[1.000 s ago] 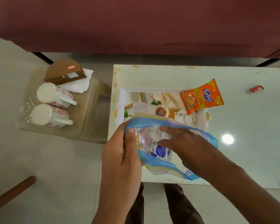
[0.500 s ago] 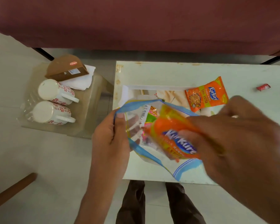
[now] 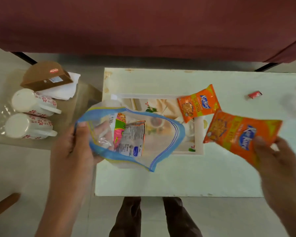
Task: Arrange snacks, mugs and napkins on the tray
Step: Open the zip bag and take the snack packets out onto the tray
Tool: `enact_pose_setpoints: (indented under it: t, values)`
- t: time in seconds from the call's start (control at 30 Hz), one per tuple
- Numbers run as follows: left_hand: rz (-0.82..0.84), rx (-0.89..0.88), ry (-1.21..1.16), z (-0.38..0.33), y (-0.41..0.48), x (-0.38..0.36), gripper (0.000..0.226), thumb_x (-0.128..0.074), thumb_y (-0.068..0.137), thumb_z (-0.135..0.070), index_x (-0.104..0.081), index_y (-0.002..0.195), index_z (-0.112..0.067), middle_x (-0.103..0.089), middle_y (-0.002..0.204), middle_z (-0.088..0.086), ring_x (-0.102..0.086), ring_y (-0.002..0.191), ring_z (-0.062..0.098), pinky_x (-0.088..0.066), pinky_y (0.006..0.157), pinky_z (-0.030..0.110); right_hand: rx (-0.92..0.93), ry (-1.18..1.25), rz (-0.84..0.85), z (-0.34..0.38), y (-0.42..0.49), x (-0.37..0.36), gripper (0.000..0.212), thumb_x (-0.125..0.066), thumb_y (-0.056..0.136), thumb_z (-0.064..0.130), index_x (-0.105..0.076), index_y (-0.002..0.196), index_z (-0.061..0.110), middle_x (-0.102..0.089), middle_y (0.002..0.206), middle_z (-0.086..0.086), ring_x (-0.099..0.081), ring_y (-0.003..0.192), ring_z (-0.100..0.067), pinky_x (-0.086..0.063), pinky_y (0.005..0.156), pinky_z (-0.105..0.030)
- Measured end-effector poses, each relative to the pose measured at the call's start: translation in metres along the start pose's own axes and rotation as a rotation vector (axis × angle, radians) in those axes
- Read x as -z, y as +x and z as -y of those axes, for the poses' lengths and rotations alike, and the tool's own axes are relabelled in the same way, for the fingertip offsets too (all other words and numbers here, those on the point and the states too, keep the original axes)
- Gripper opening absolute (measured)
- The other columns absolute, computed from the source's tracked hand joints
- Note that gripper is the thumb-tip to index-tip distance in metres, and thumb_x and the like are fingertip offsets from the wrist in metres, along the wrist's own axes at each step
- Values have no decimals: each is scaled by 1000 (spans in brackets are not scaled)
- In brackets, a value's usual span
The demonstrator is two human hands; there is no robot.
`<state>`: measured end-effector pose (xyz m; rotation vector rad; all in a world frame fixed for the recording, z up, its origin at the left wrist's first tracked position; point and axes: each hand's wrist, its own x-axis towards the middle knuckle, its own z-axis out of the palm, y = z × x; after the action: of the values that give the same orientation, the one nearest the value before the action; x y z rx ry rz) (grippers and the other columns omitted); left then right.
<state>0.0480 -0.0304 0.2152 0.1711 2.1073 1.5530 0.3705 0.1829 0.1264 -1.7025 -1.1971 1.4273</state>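
My left hand (image 3: 72,151) grips the left rim of a clear zip bag (image 3: 161,147) with a blue edge, held open above the white tray (image 3: 199,135). Inside the bag lie a pink-green snack packet (image 3: 119,130) and a silvery packet (image 3: 133,139). My right hand (image 3: 277,161) pinches an orange Kurkure packet (image 3: 236,134) just right of the tray. A second orange Kurkure packet (image 3: 197,102) lies on the tray's far right corner. Two white floral mugs (image 3: 31,117) lie on their sides on the stool at left, by white napkins (image 3: 61,89).
A brown napkin holder (image 3: 44,76) sits on the beige stool (image 3: 72,117) behind the mugs. The white table (image 3: 178,182) carries a small red wrapper (image 3: 254,95) at the far right. A maroon sofa (image 3: 143,23) spans the back. My legs stand at the table's near edge.
My right hand pulled the orange Kurkure packet out of the zip bag and carried it right, past the tray's right rim. My left hand kept holding the bag open.
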Motion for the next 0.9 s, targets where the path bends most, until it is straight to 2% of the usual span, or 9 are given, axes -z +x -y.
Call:
enact_pose_setpoints:
  t: [0.03, 0.17, 0.3, 0.4, 0.5, 0.63, 0.77, 0.83, 0.9]
  values:
    - [5, 11, -11, 1, 1, 1, 32, -39, 107, -31, -71, 103, -32, -80, 95, -6, -77, 88, 15, -62, 61, 27, 76, 44, 6, 3, -9, -12, 16, -64, 94, 31, -66, 102, 18, -78, 90, 8, -73, 76, -6, -59, 66, -22]
    - [34, 26, -27, 1, -2, -3, 32, -38, 107, -30, -69, 103, -34, -80, 95, -9, -77, 86, 14, -62, 62, 25, -80, -51, 3, -34, -2, -45, 6, -60, 97, 24, -65, 96, 21, -76, 85, 5, -71, 69, -1, -56, 57, -19]
    - [43, 32, -29, 4, -4, -13, 32, -38, 107, -32, -70, 105, -35, -80, 95, -10, -77, 88, 14, -62, 61, 27, -217, -109, 5, -62, 8, -68, 19, -58, 97, 24, -62, 114, 15, -72, 94, -2, -69, 64, 2, -51, 50, -14]
    - [51, 24, -7, 7, -7, -21, 32, -38, 107, -32, -69, 107, -34, -80, 95, -9, -77, 89, 15, -62, 61, 27, -268, -225, -14, -75, 14, -77, 31, -54, 97, 29, -56, 125, 16, -68, 102, -1, -64, 74, -1, -46, 53, -19]
    - [61, 17, 9, 8, -10, -29, 31, -37, 107, -33, -68, 111, -33, -80, 98, -10, -76, 94, 15, -62, 63, 27, -298, -291, -8, -82, 22, -76, 33, -53, 98, 31, -54, 127, 16, -67, 107, -2, -62, 78, -2, -45, 55, -20]
    - [43, 7, 33, 8, -11, -39, 33, -41, 106, -37, -73, 101, -41, -80, 98, -9, -76, 95, 16, -63, 64, 30, -286, -341, 68, -86, 29, -68, 35, -58, 96, 36, -55, 125, 17, -69, 112, -5, -65, 81, -5, -45, 56, -20]
    - [28, 22, 59, 7, -11, -42, 29, -43, 101, -41, -72, 100, -40, -80, 99, -7, -77, 91, 17, -64, 66, 35, -277, -432, 134, -76, 27, -62, 42, -62, 93, 42, -56, 126, 17, -68, 117, -8, -66, 91, -17, -48, 64, -25]
    - [25, 31, 63, 7, -11, -42, 29, -43, 101, -41, -72, 101, -40, -80, 100, -6, -77, 92, 17, -64, 66, 35, -189, -523, 58, -57, 22, -58, 40, -61, 94, 40, -57, 125, 17, -67, 120, -7, -64, 99, -21, -47, 70, -26]
    - [28, 30, 69, 4, -13, -42, 30, -41, 103, -40, -72, 100, -42, -80, 101, -7, -77, 93, 17, -64, 68, 36, 7, -558, -12, -23, 9, -53, 32, -58, 96, 36, -59, 122, 17, -67, 118, -4, -66, 99, -20, -46, 71, -20]
